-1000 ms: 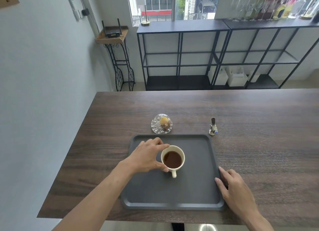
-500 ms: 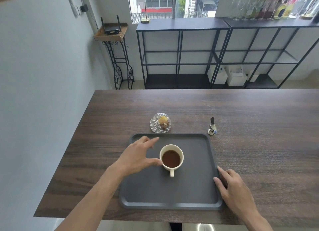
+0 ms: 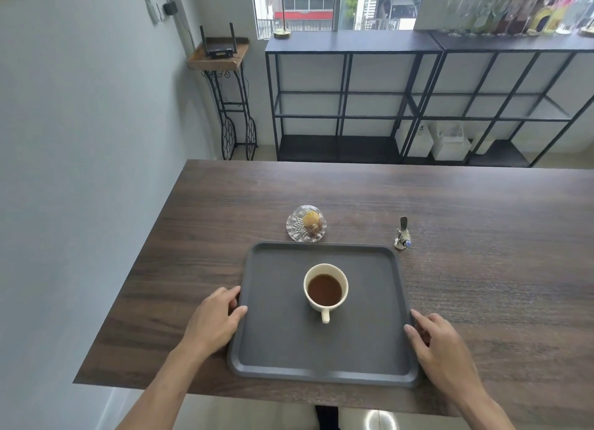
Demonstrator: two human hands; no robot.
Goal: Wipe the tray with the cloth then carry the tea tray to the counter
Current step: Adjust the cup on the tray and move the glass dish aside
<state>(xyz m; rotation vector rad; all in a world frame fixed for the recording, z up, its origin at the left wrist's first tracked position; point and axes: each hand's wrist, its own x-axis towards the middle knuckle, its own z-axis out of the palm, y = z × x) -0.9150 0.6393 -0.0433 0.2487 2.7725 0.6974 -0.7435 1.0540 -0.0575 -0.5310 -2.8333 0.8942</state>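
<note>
A dark grey tray lies flat on the dark wooden table, near its front edge. A cream cup of tea stands upright in the tray's middle, handle toward me. My left hand grips the tray's left rim, thumb on top. My right hand holds the right rim, fingers curled over the edge. No cloth is in view.
A cut-glass dish with a small sweet sits just beyond the tray's far edge. A small ornate spoon or figurine stands off the far right corner. Black metal shelving stands beyond the table; a wall runs along the left.
My left hand let go of the cup and moved left to the tray's left rim. The right hand stayed on the right rim. The cup has not moved.
</note>
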